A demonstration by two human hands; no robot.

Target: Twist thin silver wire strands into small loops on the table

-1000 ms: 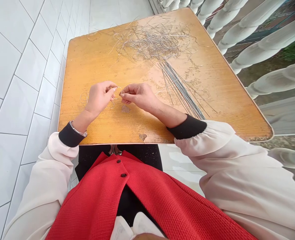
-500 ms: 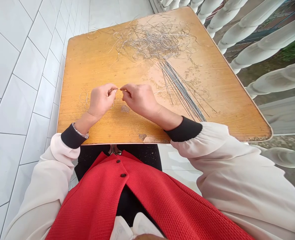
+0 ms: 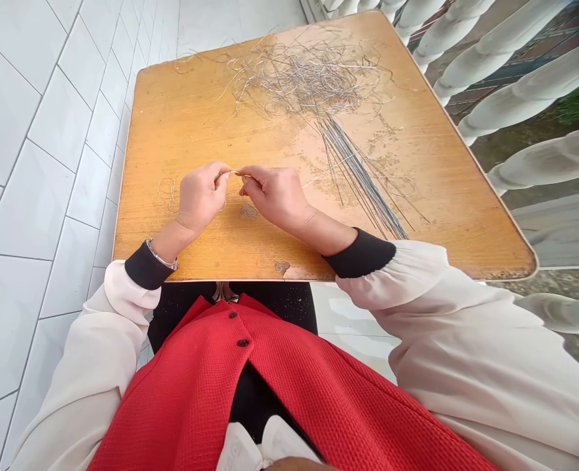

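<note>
Head view: our left grip (image 3: 199, 196) and right grip (image 3: 272, 196) are almost closed, their fingertips pinching a thin silver wire (image 3: 233, 173) just above an orange wooden table (image 3: 181, 118). A tangled pale wire heap (image 3: 309, 78) lies beyond. A loose pinch could let the wire slip, and a careless tug could catch it on the small wire loop (image 3: 167, 194) beside our left grip.

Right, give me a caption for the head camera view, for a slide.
Left hand and right hand pinch a thin silvery strand over a wooden table, a tangle of strands beyond.
</note>
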